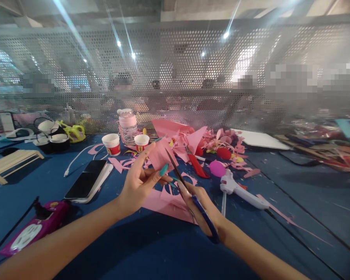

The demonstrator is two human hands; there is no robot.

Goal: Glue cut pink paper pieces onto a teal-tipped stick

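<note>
My left hand (140,177) pinches a small piece of pink paper (160,153) between thumb and fingers, raised over the table. Round the handles of a pair of scissors with dark blue grips (205,219) my right hand (202,204) is closed. The blades point up and away, against the right side of the paper; whether they touch it I cannot tell for sure. Below both hands lies a larger pink sheet (163,204) with rounded holes cut in it. Pink offcuts (189,179) are scattered just beyond.
A white hot glue gun (245,194) with a cable lies right, beside a magenta balloon-like ball (217,168). Behind are a heap of pink scraps (224,138), two paper cups (111,144) and a water bottle (128,126). Left are a phone (87,179) and a purple power strip (36,227).
</note>
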